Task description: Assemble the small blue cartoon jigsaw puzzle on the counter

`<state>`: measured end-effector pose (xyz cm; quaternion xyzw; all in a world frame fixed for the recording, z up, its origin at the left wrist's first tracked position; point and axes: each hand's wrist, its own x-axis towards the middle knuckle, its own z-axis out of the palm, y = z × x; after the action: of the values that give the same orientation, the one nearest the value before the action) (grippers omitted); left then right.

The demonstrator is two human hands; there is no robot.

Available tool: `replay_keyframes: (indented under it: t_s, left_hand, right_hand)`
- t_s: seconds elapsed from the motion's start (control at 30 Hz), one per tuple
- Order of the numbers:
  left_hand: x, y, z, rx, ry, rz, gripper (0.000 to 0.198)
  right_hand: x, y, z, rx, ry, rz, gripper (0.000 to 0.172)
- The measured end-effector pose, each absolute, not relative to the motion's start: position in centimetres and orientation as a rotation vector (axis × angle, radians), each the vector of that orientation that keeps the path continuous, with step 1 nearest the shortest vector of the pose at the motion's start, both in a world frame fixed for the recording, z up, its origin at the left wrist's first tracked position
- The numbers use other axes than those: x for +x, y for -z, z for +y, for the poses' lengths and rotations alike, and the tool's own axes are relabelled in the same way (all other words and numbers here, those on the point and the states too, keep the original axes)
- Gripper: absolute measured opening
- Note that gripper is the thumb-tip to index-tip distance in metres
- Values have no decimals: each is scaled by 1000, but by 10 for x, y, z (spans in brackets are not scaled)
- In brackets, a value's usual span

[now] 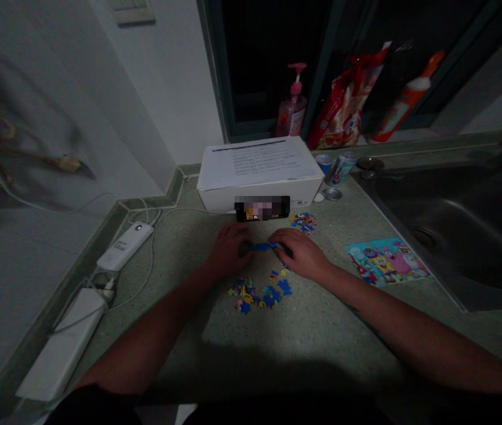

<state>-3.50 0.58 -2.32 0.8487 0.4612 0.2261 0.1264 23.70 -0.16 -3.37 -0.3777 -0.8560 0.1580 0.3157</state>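
A short blue strip of jigsaw pieces (pixel 261 247) spans the gap between my two hands, low over the counter. Its left end is pinched by my left hand (pixel 232 249), thumb towards me. My right hand (pixel 300 252) has its fingers curled on the other end; the fingertips are partly hidden and dim. Just nearer to me lies a loose heap of jigsaw pieces (pixel 245 290), blue, yellow and pink. A separate blue piece (pixel 284 287) rests at its right side. Beyond my right hand is a second small pile of pieces (pixel 304 222).
A phone (pixel 263 209) leans on a white box (pixel 260 168). Right of my arm lies a cartoon picture sheet (pixel 388 261) beside the sink (pixel 463 295). A can (pixel 342 168) stands behind. On the left are a white power bank (pixel 126 245), a power strip (pixel 67 342) and cables.
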Motion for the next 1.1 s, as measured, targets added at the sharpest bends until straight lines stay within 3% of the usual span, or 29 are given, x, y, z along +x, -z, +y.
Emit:
replay_keyframes:
  t_s: [0.6, 0.8, 1.1]
  left_hand:
    - [-36, 28, 5, 2504, -712, 1315, 21]
    - [-38, 28, 3, 2513, -727, 1311, 11]
    - [-37, 26, 1, 2530, -724, 1342, 26]
  right_hand:
    - [237, 34, -2, -997, -426, -2251, 23]
    - [237, 34, -1, -989, -404, -2260, 22]
    - [237, 36, -1, -991, -398, -2235, 28]
